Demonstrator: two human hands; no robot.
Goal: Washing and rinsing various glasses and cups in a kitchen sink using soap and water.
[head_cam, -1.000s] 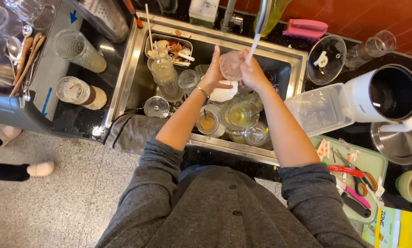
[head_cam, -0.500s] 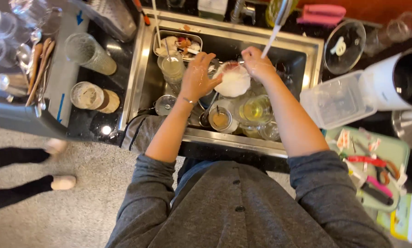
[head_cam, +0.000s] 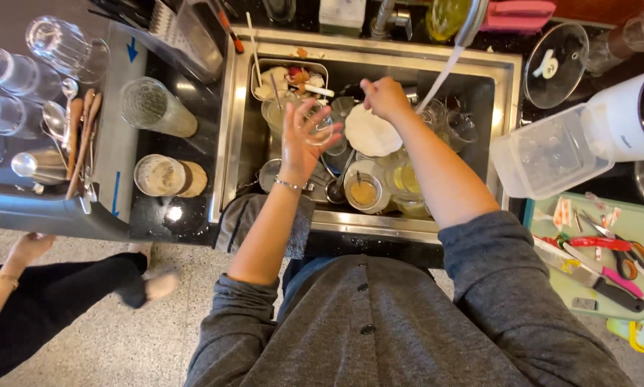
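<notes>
Sponge [head_cam: 371, 130] held over steel sink [head_cam: 505, 72] in black counter [head_cam: 193, 154], speckled floor [head_cam: 121, 330].

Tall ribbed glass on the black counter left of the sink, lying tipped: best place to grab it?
Take the ribbed glass around its mid-body, coming from above with fingers across the barrel. It lies on its side, mouth toward the rack, so the rim is awkward and the side wall is exposed. The jar beside it leaves room. Left hand is nearest.
</notes>
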